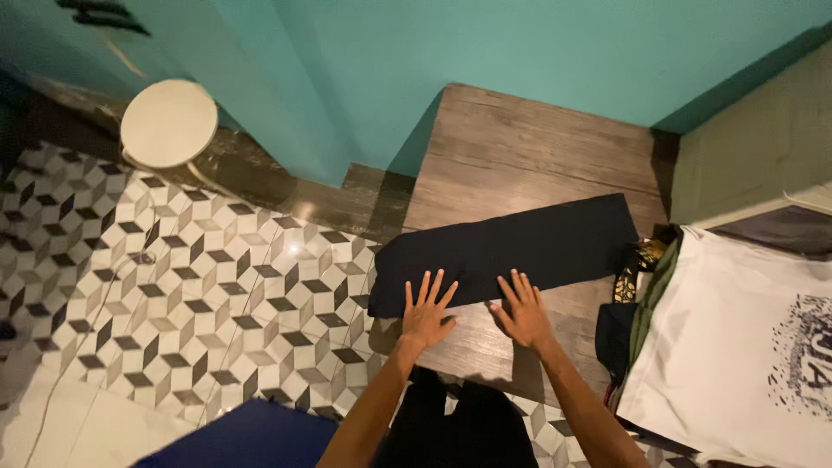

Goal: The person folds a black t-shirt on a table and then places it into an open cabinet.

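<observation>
A black cloth (507,251), folded into a long flat strip, lies across a wooden table top (520,156). My left hand (426,314) rests flat with fingers spread, fingertips on the cloth's near edge toward its left end. My right hand (523,310) lies flat beside it, fingers spread, fingertips touching the near edge at the cloth's middle. Neither hand holds anything.
A pile of clothes with a white printed shirt (737,347) on top sits to the right, dark and green garments (637,303) at its edge. A round white stool (169,123) stands on the patterned tile floor (173,286) at left. Teal walls (520,43) close the back. A dark blue surface (251,438) lies below.
</observation>
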